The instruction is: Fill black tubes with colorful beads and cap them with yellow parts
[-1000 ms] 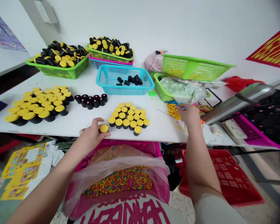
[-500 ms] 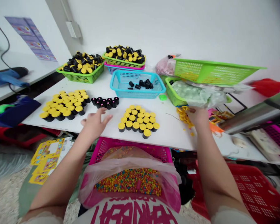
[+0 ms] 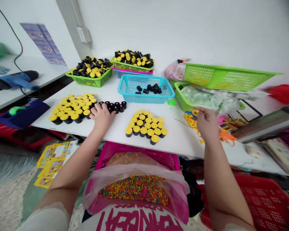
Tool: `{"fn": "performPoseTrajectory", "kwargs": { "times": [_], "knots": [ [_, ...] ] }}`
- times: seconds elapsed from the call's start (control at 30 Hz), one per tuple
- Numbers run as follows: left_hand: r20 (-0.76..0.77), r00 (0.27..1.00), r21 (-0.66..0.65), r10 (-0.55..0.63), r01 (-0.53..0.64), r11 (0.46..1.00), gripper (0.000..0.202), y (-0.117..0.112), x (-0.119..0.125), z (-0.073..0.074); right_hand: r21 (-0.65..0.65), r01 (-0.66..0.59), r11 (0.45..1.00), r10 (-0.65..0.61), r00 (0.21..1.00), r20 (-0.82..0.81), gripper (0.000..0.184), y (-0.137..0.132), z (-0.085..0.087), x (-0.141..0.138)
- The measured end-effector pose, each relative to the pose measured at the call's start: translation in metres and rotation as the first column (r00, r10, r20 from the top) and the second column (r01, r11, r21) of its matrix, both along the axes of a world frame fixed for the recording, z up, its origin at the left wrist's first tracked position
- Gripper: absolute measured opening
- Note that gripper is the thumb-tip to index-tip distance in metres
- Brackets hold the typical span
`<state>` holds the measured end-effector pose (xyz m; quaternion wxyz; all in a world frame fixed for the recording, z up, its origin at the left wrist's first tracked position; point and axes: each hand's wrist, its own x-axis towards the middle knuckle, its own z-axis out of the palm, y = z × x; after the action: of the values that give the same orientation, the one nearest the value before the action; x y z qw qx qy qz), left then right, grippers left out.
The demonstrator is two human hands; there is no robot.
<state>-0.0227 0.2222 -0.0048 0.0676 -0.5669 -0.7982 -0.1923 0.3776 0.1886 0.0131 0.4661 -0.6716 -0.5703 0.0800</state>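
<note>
Reaching forward, our left hand (image 3: 101, 118) curls its fingers against the row of black tubes (image 3: 116, 107), which runs sideways just beyond the fingertips; we cannot tell if they grip one. Our right hand (image 3: 207, 123), fingers narrowed, has yellow rings (image 3: 189, 118) just to their left.

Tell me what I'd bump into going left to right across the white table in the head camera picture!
Yellow-capped black jars → left hand → more yellow-capped black jars → green round piece → right hand → orange piece
</note>
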Motion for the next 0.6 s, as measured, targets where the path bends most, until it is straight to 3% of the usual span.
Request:
{"fn": "performPoseTrajectory", "kwargs": {
  "times": [0.1, 0.2, 0.3, 0.4, 0.53, 0.6],
  "knots": [
    [-0.029, 1.0, 0.006, -0.01, 0.01, 1.0, 0.046, 0.004, -0.003, -0.003, 0.05, -0.059, 0.997, 0.069, 0.969, -0.239, 0.037, -0.013, 0.007, -0.021],
    [-0.03, 0.998, -0.008, -0.052, 0.052, 0.999, 0.039, 0.004, -0.006, -0.001, 0.067, -0.204, 0.977, 0.214, 0.895, -0.392, 0.036, -0.024, 0.015, -0.039],
    [-0.035, 0.997, -0.031, -0.07, 0.069, 0.997, 0.033, -0.004, -0.005, 0.006, 0.022, -0.387, 0.922, 0.319, 0.725, -0.61, 0.037, -0.037, 0.022, -0.054],
    [-0.042, 0.991, -0.108, -0.126, 0.121, 0.987, 0.029, -0.019, -0.005, 0.016, -0.066, -0.522, 0.85, 0.304, 0.589, -0.749, 0.038, -0.049, 0.03, -0.067],
    [0.107, 0.961, -0.333, -0.256, 0.278, 0.901, 0.027, -0.043, -0.014, 0.022, -0.123, -0.599, 0.791, 0.279, 0.532, -0.799, 0.033, -0.06, 0.035, -0.084],
    [0.284, 0.9, -0.333, -0.33, 0.415, 0.847, 0.033, -0.052, -0.021, 0.017, -0.134, -0.621, 0.773, 0.274, 0.516, -0.812, 0.031, -0.063, 0.035, -0.091]
  ]
}}
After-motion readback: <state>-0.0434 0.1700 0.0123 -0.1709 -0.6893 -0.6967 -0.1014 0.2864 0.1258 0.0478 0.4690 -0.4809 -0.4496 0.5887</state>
